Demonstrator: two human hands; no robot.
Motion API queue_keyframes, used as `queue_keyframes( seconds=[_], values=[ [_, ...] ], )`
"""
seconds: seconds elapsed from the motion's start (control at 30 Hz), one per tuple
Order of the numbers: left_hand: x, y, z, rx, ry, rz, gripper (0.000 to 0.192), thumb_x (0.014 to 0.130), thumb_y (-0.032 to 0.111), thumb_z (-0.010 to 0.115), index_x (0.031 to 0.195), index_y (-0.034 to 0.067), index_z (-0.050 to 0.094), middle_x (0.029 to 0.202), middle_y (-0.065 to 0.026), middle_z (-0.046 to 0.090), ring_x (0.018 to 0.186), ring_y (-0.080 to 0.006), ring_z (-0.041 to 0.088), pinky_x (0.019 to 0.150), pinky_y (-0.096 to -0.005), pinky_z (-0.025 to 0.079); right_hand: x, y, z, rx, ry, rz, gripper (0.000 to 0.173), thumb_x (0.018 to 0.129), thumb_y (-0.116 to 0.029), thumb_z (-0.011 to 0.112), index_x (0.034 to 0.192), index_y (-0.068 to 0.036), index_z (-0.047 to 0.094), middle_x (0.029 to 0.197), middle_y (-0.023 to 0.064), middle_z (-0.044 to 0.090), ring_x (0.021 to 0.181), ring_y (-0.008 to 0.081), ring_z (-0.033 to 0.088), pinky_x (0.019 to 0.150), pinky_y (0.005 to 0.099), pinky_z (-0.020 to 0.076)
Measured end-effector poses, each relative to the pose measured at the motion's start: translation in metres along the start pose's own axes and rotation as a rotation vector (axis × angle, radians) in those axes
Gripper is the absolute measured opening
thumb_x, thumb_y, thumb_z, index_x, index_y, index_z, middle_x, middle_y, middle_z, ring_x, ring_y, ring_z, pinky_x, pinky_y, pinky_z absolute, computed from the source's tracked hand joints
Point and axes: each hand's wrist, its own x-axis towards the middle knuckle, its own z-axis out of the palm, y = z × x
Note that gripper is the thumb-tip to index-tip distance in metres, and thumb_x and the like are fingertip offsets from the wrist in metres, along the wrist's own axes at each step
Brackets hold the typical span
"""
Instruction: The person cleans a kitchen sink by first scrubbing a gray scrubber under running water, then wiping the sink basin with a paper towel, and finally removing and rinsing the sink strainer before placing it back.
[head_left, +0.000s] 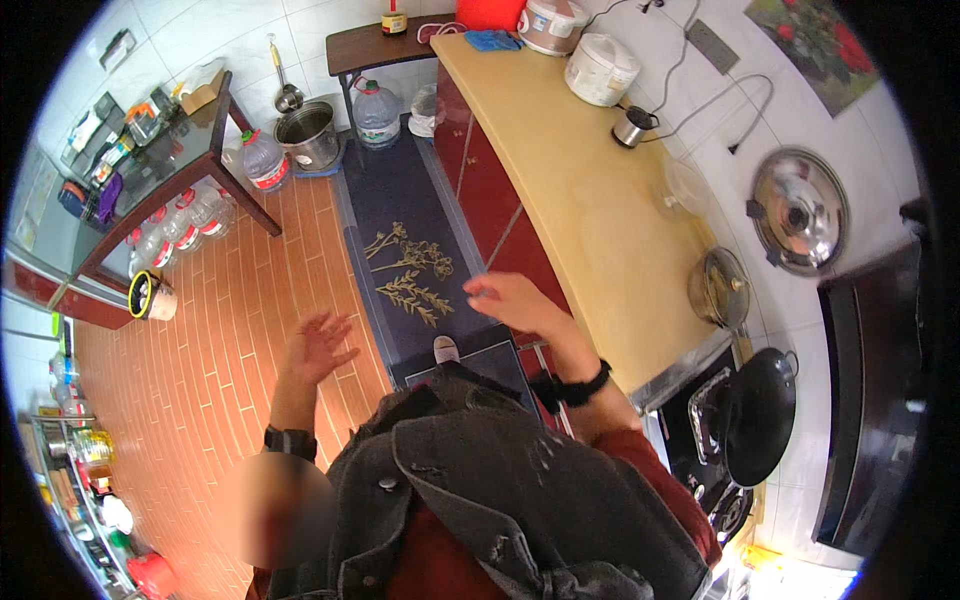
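My left hand (319, 349) is raised over the wood-look floor, its fingers apart and nothing in it. A dark band (289, 442) circles that wrist. My right hand (511, 301) is held out beside the front of the dark red cabinets (466, 157), near the edge of the yellow countertop (555, 195). Its fingers are slightly bent, with a gap between them, and I see no object in it. A black band (589, 386) is on the right forearm. Below and between the hands lies a dark floor mat (397, 187) with a plant pattern; one shoe (445, 349) shows on it.
On the countertop are rice cookers (602, 69), a small metal cup-like appliance (634, 126) and a glass pot (718, 287). A black wok (761, 417) stands tilted by the gas stove (731, 510). Water bottles (376, 114), a steel pot (309, 136) and a dark table (217, 161) stand ahead.
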Motion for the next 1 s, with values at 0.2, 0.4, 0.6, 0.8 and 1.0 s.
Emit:
queue_keyframes(
  seconds=[0.2, 0.4, 0.6, 0.8, 1.0],
  values=[
    [0.028, 0.143, 0.007, -0.144, 0.145, 0.259, 0.015, 0.085, 0.028, 0.058, 0.090, 0.015, 0.061, 0.107, -0.0094, 0.062, 0.107, -0.0246, 0.053, 0.091, -0.0581, 0.038, 0.239, -0.047, -0.016, 0.030, -0.178, -0.098, 0.033, 0.083, -0.025, 0.063, 0.107, -0.004, 0.062, 0.098, 0.0127, 0.066, 0.086, 0.0253, 0.064, 0.074, 0.0340, 0.0498],
    [0.072, 0.254, -0.062, -0.321, 0.236, 0.282, 0.012, 0.082, 0.026, 0.061, 0.085, 0.014, 0.062, 0.105, -0.0113, 0.062, 0.105, -0.0271, 0.053, 0.091, -0.0576, 0.039, 0.438, -0.104, 0.044, -0.132, -0.454, -0.408, 0.029, 0.083, -0.020, 0.065, 0.106, -0.004, 0.062, 0.091, 0.0110, 0.067, 0.077, 0.0182, 0.064, 0.069, 0.0298, 0.0490],
    [0.133, 0.435, -0.133, -0.331, 0.285, 0.322, 0.016, 0.083, 0.028, 0.059, 0.087, 0.013, 0.061, 0.103, -0.0105, 0.061, 0.100, -0.0257, 0.055, 0.088, -0.0564, 0.040, 0.618, -0.152, 0.101, 0.029, -0.521, -0.315, 0.030, 0.083, -0.024, 0.063, 0.107, -0.006, 0.062, 0.094, 0.0132, 0.066, 0.084, 0.0235, 0.065, 0.071, 0.0337, 0.0495],
    [0.213, 0.624, -0.126, -0.023, 0.365, 0.380, 0.029, 0.084, 0.029, 0.061, 0.108, 0.012, 0.058, 0.102, -0.0074, 0.063, 0.097, -0.0221, 0.055, 0.085, -0.0485, 0.042, 0.795, -0.148, 0.136, 0.031, -0.402, -0.220, 0.030, 0.082, -0.019, 0.065, 0.109, -0.006, 0.062, 0.095, 0.0108, 0.063, 0.075, 0.0179, 0.061, 0.070, 0.0303, 0.0493],
    [0.294, 0.778, -0.128, -0.047, 0.413, 0.462, 0.033, 0.084, 0.025, 0.062, 0.114, 0.014, 0.056, 0.102, -0.0064, 0.063, 0.094, -0.0206, 0.055, 0.084, -0.0431, 0.044, 1.011, -0.151, 0.188, 0.155, -0.334, -0.240, 0.033, 0.083, -0.009, 0.064, 0.115, -0.004, 0.059, 0.084, 0.0002, 0.061, 0.070, 0.0062, 0.053, 0.063, 0.0228, 0.0449]
  ],
)
